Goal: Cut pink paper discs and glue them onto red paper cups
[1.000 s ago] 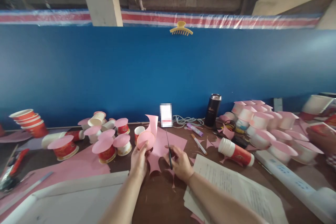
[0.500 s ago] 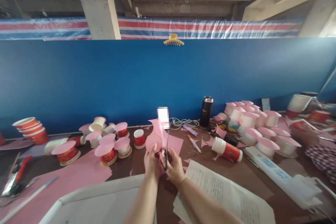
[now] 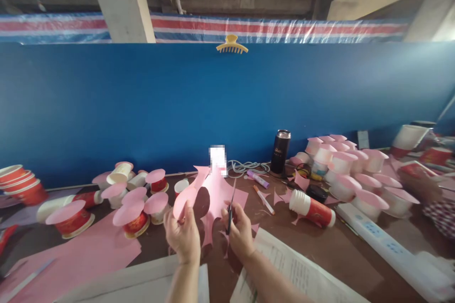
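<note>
My left hand (image 3: 184,234) pinches a piece of pink paper (image 3: 185,201) with a rounded outline, and a strip of it trails up and away. In my right hand (image 3: 239,232) is a pair of dark-handled scissors (image 3: 230,213), blades pointing up and away from me. A gap lies between the two hands. Beyond and between them rests more pink paper (image 3: 215,196) with cut edges on the brown table (image 3: 284,244). Small pink scraps (image 3: 254,228) lie close to my right hand. A white paper cup (image 3: 181,186) stands partly hidden behind the pink piece.
Cups topped with pink discs stand at left (image 3: 130,218) and right (image 3: 366,199). A black thermos (image 3: 280,151), purple glue stick (image 3: 258,179), orange marker (image 3: 263,200) and power strip (image 3: 373,232) lie around. Printed sheets (image 3: 287,270) are in front. Another person's checked sleeve (image 3: 441,218) shows at right.
My left hand has moved left with the pink paper piece, away from the scissors. My right hand has shifted slightly right, still holding the scissors. The view has shifted a little.
</note>
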Motion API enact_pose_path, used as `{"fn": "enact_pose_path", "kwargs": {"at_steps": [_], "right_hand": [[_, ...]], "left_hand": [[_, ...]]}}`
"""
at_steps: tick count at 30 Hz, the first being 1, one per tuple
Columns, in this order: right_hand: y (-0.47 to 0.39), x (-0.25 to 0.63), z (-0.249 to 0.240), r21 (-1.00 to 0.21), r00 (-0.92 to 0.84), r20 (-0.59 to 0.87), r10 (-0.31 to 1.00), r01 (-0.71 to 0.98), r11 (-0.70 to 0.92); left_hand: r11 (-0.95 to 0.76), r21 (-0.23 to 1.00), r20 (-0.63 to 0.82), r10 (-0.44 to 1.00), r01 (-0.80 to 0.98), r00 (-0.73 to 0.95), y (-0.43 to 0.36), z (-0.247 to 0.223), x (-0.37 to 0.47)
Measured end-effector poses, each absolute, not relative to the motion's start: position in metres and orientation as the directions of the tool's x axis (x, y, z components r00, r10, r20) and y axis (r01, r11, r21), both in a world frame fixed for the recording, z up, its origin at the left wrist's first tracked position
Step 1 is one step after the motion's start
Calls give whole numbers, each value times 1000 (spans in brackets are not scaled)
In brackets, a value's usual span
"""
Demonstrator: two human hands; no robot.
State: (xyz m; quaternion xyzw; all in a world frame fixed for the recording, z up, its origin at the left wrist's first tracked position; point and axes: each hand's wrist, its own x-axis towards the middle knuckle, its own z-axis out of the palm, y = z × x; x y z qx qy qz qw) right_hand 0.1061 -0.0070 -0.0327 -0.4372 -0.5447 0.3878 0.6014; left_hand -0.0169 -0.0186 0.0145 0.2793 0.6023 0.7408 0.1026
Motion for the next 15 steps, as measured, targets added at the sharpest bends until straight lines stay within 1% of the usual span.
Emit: {"fn": "enact_pose_path", "kwargs": {"at_steps": [1, 2, 3, 4, 6, 8, 9, 10, 12, 14, 15], "right_hand": [[-5, 106, -33, -953, 110, 303, 947, 7, 304], [-3, 106, -33, -957, 109, 287, 952, -3, 289], [-2, 105, -33, -962, 105, 268, 958, -23, 271], [-1, 104, -32, -966, 97, 246, 964, -53, 252], [0, 103, -32, -971, 79, 186, 979, -141, 196], [1, 104, -31, -963, 60, 126, 990, -232, 136], [1, 105, -30, -957, 50, 108, 993, -265, 118], [1, 106, -30, -952, 38, 101, 994, -288, 107], [0, 109, -29, -946, 9, 107, 994, -307, 105], [-2, 112, -28, -954, -16, 118, 993, -278, 109], [-3, 112, -27, -966, -24, 126, 992, -231, 117]], "left_hand": [[-273, 927, 358, 438, 258, -824, -22, 16, -21], [-295, 910, 397, 415, 292, -819, -25, 17, -22], [-316, 904, 405, 417, 287, -814, -28, 18, -22], [-328, 910, 385, 449, 252, -807, -30, 19, -19], [-301, 945, 290, 583, 129, -759, -31, 17, -9], [-232, 973, 175, 752, -8, -635, -27, 12, 1], [-208, 975, 127, 811, -79, -571, -24, 8, 5], [-194, 968, 85, 849, -158, -521, -20, 4, 9], [-156, 934, -20, 875, -321, -483, -12, -4, 11], [-158, 895, -54, 889, -416, -455, -5, -8, 9], [-176, 875, -49, 894, -450, -446, -3, -8, 6]]}}
